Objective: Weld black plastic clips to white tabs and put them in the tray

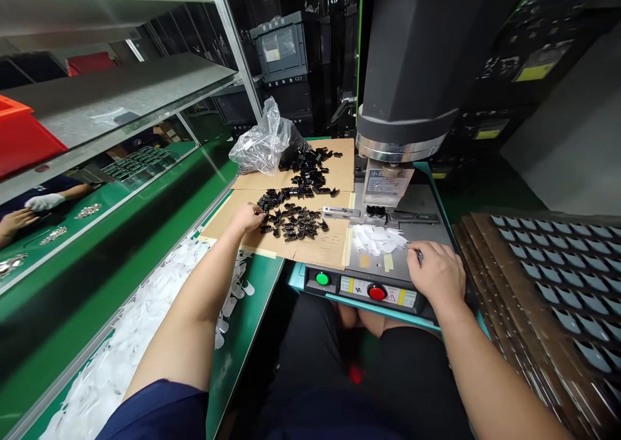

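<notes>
My left hand [248, 219] reaches to the left edge of a pile of small black plastic clips [295, 222] on a sheet of cardboard. Its fingertips are pinched together at the clips; what lies between them is too small to make out. My right hand [436, 270] rests on the machine's metal bed [398, 266], thumb and forefinger apart, the forefinger close to a small heap of translucent white plastic pieces [377, 238]. Behind that heap, a black part [375, 211] sits in the metal fixture [342, 213] beneath the press head [388, 182].
A clear plastic bag [266, 143] stands behind more black clips. Many white pieces [145, 310] cover the green bench at left. Green [322, 278] and red [377, 292] buttons face me. Stacked brown trays [521, 285] stand at right. Another person's gloved hand [44, 202] shows far left.
</notes>
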{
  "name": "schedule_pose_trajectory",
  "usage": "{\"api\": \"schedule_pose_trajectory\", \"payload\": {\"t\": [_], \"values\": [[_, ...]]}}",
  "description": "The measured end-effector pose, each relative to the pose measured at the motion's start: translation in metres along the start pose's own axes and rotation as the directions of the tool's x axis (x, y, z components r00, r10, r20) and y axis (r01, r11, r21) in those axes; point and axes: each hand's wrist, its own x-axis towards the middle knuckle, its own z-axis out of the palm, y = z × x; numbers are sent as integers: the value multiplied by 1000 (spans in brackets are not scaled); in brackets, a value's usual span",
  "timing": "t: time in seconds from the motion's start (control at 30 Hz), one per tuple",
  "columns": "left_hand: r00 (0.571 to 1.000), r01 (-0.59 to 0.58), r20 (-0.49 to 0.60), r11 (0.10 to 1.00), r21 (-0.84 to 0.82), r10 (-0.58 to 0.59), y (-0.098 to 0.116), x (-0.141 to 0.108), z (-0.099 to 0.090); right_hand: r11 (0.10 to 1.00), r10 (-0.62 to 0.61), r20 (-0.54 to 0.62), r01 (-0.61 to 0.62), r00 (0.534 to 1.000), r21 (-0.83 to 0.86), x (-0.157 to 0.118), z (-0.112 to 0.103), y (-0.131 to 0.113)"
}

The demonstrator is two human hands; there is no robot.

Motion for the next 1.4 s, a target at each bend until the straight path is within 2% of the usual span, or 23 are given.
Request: {"api": "schedule_pose_trajectory", "payload": {"t": [0.33,0.67,0.83,1.0,1.07,1.27,1.4], "values": [[999,6,54,994,-112,0,11,3,2,1000,-15,-20,15,1000,4,0,-1,-1],[990,133,-17,965,-224,-141,-33,-17,-28,1000,-11,-20,11,1000,-9,-1,2,1],[994,107,27,967,-230,-103,-37,-29,-17,1000,-24,-23,24,999,-11,-1,3,3],[999,48,1,982,-181,-48,-26,-30,-5,1000,-23,-11,23,1000,2,0,4,4],[999,40,22,982,-185,-37,-21,-29,-2,1000,-28,-19,28,999,-3,0,4,4],[992,41,128,966,-254,-8,-18,-31,-2,999,-32,-24,32,999,-7,0,4,4],[993,92,104,951,-295,-64,-29,-34,-8,1000,-26,-17,26,1000,-1,-1,4,4]]}}
